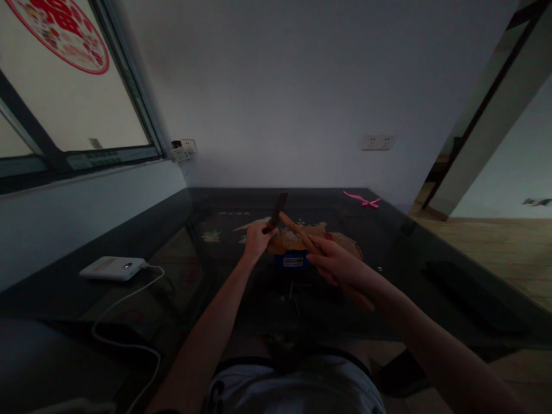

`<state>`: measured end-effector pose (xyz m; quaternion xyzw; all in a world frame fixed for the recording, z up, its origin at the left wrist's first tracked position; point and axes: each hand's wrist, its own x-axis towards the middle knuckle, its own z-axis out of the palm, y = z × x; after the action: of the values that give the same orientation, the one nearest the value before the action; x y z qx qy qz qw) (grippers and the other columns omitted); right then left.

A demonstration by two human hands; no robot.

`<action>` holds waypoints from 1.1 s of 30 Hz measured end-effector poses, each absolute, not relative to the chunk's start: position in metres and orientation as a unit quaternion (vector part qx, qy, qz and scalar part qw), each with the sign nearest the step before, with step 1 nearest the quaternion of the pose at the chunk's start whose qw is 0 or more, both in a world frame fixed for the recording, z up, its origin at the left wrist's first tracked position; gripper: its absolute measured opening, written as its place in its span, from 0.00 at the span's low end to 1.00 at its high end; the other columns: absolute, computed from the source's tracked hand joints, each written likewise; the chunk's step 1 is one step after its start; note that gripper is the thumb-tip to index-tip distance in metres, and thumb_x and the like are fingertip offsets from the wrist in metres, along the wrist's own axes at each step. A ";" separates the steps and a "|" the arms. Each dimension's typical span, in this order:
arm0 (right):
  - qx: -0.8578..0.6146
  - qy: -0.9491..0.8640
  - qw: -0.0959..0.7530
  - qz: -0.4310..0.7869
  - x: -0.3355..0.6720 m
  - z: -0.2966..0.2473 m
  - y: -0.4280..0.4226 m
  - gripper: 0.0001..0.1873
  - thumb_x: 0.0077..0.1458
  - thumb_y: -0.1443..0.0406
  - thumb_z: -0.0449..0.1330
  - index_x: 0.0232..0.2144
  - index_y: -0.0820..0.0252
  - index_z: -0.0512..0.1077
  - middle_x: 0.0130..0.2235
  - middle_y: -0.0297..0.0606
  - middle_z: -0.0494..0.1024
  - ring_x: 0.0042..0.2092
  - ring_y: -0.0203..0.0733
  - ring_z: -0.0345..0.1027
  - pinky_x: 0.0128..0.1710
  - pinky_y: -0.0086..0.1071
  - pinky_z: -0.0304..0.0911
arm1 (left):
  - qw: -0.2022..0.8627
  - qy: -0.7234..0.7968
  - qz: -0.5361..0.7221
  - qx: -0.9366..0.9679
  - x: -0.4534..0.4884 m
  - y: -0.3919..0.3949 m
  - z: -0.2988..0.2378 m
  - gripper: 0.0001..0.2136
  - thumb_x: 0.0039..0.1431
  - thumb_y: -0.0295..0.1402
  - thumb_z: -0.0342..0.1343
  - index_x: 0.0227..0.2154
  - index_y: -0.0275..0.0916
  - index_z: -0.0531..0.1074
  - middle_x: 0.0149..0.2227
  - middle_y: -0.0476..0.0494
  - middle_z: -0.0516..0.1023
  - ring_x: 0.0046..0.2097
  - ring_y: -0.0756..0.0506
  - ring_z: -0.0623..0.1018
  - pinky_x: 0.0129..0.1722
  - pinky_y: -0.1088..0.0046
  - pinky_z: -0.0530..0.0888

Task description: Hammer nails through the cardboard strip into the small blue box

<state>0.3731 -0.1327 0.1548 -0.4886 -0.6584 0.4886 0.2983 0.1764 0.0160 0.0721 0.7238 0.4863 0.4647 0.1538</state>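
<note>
Tan stick (302,233) meets dark blade (278,210) over the worktop (401,247).
Right hand (340,267), nearer, grip clamped on the stick's low end; its long axis runs up-left to the left hand (257,238), grip closed on the blade's handle, above a blue tub (293,261).

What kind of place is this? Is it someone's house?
Probably a room in a home. There is a window with a red paper decoration, a dark glass table, and a plugged-in white power bank. The left hand holds a knife and the right hand a wooden stick.
</note>
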 end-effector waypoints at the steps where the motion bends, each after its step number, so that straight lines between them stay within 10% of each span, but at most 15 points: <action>1: -0.487 -0.660 0.299 0.488 0.373 0.155 -0.133 0.23 0.54 0.65 0.51 0.53 0.63 0.56 0.13 0.18 0.56 0.12 0.27 0.49 0.09 0.19 0.49 | 0.153 0.486 0.464 0.725 0.176 0.016 0.072 0.05 0.51 0.33 0.59 0.27 0.37 0.77 0.29 0.44 0.80 0.31 0.45 0.78 0.34 0.71 0.72; 33: -0.491 -0.667 0.297 0.474 0.372 0.153 -0.131 0.21 0.55 0.68 0.50 0.52 0.64 0.57 0.13 0.18 0.56 0.12 0.27 0.50 0.09 0.19 0.50 | 0.138 0.487 0.456 0.732 0.178 0.020 0.067 0.04 0.50 0.31 0.60 0.28 0.36 0.77 0.29 0.43 0.80 0.32 0.46 0.78 0.35 0.71 0.72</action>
<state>0.3721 -0.1312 0.1532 -0.4910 -0.6675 0.4744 0.2973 0.1775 0.0202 0.0669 0.7321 0.4870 0.4558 0.1379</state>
